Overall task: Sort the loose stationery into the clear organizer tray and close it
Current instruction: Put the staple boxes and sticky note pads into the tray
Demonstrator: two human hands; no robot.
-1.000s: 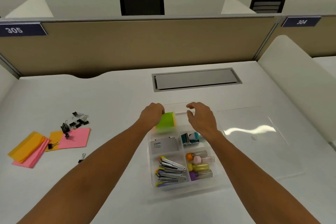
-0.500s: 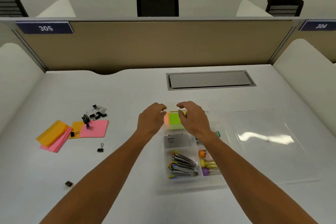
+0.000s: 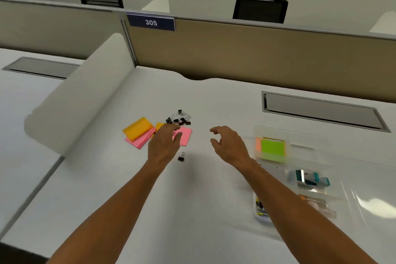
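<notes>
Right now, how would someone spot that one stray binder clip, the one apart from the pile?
Start at the white desk, left of the clear plastic organizer tray. Find the pink sticky notes under the left hand. The small black binder clip lies alone nearer than them, unlike the clustered black clips beyond.

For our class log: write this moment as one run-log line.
left hand: open over pink sticky notes | right hand: open, empty | clear plastic organizer tray: lid off
</notes>
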